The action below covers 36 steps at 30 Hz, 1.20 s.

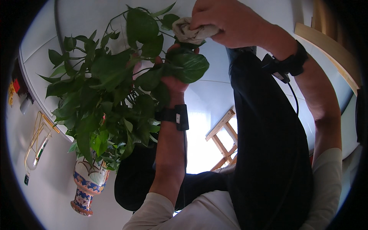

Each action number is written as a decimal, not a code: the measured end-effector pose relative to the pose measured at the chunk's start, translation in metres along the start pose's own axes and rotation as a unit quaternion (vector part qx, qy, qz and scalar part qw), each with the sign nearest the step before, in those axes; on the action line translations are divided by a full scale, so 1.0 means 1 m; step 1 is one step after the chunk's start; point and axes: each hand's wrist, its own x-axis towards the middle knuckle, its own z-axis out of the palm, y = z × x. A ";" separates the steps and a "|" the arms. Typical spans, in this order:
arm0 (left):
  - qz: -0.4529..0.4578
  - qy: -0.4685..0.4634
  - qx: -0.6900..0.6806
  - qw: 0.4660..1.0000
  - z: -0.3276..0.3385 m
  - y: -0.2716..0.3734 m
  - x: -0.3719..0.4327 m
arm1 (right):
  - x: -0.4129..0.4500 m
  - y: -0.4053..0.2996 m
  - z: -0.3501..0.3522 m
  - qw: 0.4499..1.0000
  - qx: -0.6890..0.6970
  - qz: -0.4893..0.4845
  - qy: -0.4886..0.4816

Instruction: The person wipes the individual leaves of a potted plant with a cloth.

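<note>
My right hand [230,24] grips a crumpled beige cloth [195,31] at the top of the view. The cloth is against or just over a pothos leaf [191,45], which it partly covers. From beneath, my left hand [176,83] holds this leaf among the foliage, its fingers partly hidden. A broad, glossy leaf [188,67] lies over the left palm. The bushy pothos plant [106,95] fills the left side, with trailing stems above. Below it stands a patterned ceramic vase [89,184], its rim hidden by leaves.
A wooden stool or frame [222,135] is on the pale tiled floor [204,97] between my legs. A curved wooden furniture edge [327,51] is at the right. On the left, a gold wire holder with a glass tube [38,146] is near the wall. My bent knee [244,66] rises below the right hand.
</note>
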 end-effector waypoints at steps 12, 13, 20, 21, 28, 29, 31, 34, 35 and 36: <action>0.042 0.049 -0.114 0.991 0.023 -0.001 0.003 | -0.022 0.011 0.044 0.957 -0.281 -0.012 -0.078; 0.038 0.045 -0.142 0.988 0.025 -0.001 0.004 | -0.026 0.020 0.036 0.931 -0.301 0.050 -0.198; 0.055 0.033 -0.140 0.988 0.038 -0.003 0.006 | -0.005 -0.002 -0.026 0.992 -0.105 0.071 0.010; 0.046 0.002 -0.127 0.991 0.036 -0.002 0.006 | 0.000 -0.006 -0.027 0.992 -0.071 0.023 0.103; 0.017 0.041 -0.103 0.994 0.028 -0.006 0.003 | -0.012 0.002 0.029 0.986 -0.162 -0.028 -0.040; 0.011 0.044 -0.082 0.996 0.026 -0.007 0.002 | -0.018 0.003 0.024 0.977 -0.164 0.049 -0.127; 0.027 0.013 -0.134 0.991 0.033 -0.016 -0.003 | -0.030 0.010 0.014 0.955 -0.162 0.129 -0.211; 0.117 0.171 0.071 0.976 0.016 -0.008 -0.015 | -0.028 0.009 -0.001 0.974 -0.161 0.120 -0.106; 0.117 0.173 0.072 0.975 0.009 -0.007 -0.020 | -0.023 0.005 -0.002 0.974 -0.158 0.120 -0.106; 0.144 0.195 0.155 0.958 0.005 -0.010 -0.023 | -0.020 0.001 -0.004 0.982 -0.130 0.121 -0.070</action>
